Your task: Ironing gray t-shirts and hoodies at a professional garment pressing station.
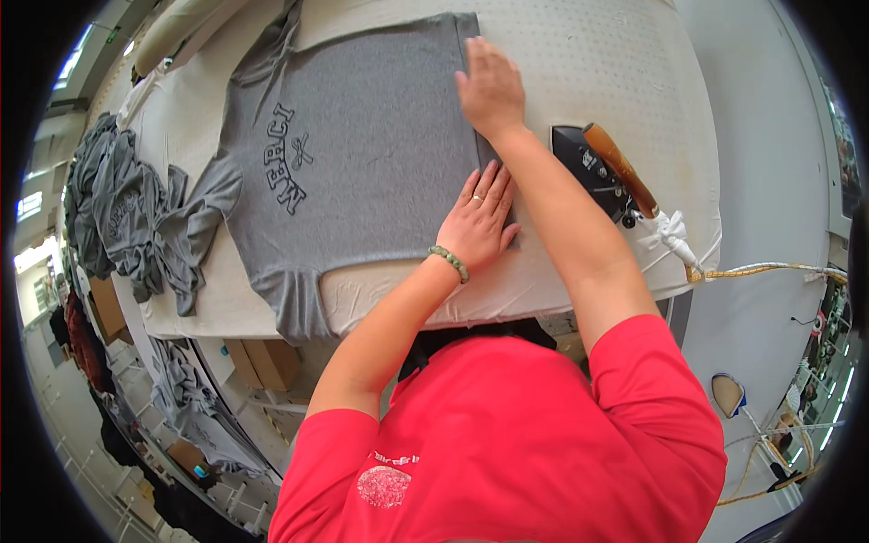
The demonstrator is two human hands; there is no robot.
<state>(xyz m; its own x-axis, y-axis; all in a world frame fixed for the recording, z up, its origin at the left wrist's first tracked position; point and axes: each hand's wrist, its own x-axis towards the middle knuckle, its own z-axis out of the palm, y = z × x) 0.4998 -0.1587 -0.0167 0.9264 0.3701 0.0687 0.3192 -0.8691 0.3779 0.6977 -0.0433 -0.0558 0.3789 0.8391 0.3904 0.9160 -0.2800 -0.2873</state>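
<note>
A grey T-shirt [389, 154] with dark lettering and a small bow motif lies spread on the cream-covered ironing table [615, 54]. Its hem runs along the right side. My left hand [477, 217], with a ring and a green bead bracelet, rests flat on the hem's near end, fingers stretched out. Farther up the same edge, my right hand [493, 90] lies over the hem with its fingers extended and thumb apart. Neither hand grips anything. Right of my right forearm stands an iron [588, 167] with a black body and a brown wooden handle [623, 170].
Crumpled grey garments [131, 213] are heaped at the table's left end. A padded roll-shaped arm [176, 36] sits at the far left. From the iron, a cloth-wrapped cord [769, 269] runs off to the right. Cardboard boxes [262, 362] are below the table.
</note>
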